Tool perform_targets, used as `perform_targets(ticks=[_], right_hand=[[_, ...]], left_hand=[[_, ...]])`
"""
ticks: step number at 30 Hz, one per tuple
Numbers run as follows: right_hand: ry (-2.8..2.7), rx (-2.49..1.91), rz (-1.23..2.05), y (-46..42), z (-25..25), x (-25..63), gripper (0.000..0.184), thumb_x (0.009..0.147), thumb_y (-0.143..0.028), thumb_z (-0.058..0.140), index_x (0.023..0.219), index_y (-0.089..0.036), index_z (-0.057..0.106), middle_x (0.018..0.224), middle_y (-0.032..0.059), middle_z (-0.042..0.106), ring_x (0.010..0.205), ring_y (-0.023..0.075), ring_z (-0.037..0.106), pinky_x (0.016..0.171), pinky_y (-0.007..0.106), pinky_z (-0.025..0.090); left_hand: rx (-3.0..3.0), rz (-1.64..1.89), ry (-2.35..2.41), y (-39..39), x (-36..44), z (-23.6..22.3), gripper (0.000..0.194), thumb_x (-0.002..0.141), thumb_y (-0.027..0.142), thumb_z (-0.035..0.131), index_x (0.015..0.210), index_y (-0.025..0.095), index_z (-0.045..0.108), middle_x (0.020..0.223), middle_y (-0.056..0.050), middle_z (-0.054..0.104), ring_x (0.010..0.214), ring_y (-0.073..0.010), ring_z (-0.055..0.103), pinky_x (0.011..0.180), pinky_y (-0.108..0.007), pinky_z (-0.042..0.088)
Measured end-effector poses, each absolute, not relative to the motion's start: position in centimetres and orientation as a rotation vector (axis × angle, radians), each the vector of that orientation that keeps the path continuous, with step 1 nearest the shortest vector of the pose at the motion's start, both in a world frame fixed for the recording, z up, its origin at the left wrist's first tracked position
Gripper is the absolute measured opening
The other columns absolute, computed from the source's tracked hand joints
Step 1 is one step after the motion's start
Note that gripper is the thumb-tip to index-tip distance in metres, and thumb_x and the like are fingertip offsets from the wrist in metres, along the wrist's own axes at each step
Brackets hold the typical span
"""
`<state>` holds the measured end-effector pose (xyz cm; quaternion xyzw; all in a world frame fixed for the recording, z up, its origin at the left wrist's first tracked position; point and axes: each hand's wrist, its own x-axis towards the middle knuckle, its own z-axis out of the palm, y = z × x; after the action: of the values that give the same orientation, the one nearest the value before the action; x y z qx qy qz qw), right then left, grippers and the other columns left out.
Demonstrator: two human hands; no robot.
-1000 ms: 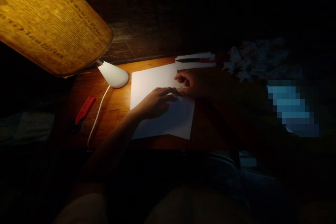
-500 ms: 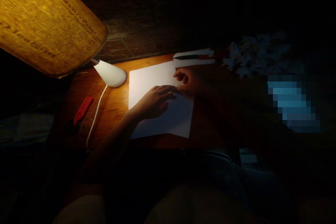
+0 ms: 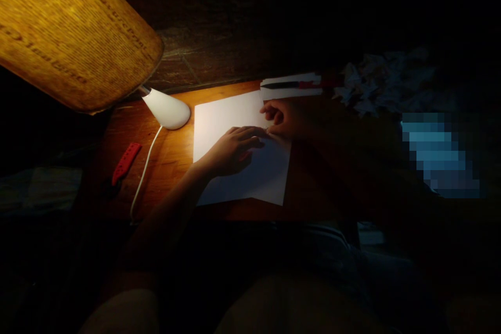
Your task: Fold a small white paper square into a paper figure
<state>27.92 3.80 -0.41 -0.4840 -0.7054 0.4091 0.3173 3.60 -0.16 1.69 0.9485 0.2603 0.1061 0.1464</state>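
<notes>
A white sheet of paper [image 3: 230,115] lies on the lit part of a wooden table [image 3: 172,156]. My left hand [image 3: 229,150] rests on the sheet with its fingers stretched toward the right. My right hand [image 3: 284,119] sits at the sheet's right edge with its fingers curled in a pinch; what it holds is too small and dim to name. The fingertips of both hands meet near the middle of the sheet's right side. A reddish bit shows under my left fingers.
A white lamp base [image 3: 168,108] with a white cord [image 3: 144,172] stands left of the sheet under a large yellow shade [image 3: 70,31]. A red-handled tool [image 3: 124,163] lies farther left. A pen on white paper [image 3: 291,85] lies behind, crumpled paper [image 3: 387,86] to the right.
Both hands stay almost where they were on the sheet. The view has shifted slightly.
</notes>
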Motion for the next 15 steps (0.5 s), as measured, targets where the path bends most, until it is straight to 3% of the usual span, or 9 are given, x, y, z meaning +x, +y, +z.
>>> perform_targets(ticks=[15], right_hand=[[-1.835, -1.275, 1.092, 3.81, -0.28, 27.73, 0.055, 0.062, -0.009, 0.077, 0.116, -0.016, 0.071, 0.100, 0.0037, 0.069, 0.073, 0.0147, 0.056, 0.066, 0.031, 0.047]], left_hand=[[2.710, 0.328, 0.744, -0.22, 3.50, 1.68, 0.039, 0.089, 0.007, 0.058, 0.122, 0.024, 0.069, 0.153, -0.011, 0.066, 0.145, -0.0288, 0.062, 0.114, -0.052, 0.051]])
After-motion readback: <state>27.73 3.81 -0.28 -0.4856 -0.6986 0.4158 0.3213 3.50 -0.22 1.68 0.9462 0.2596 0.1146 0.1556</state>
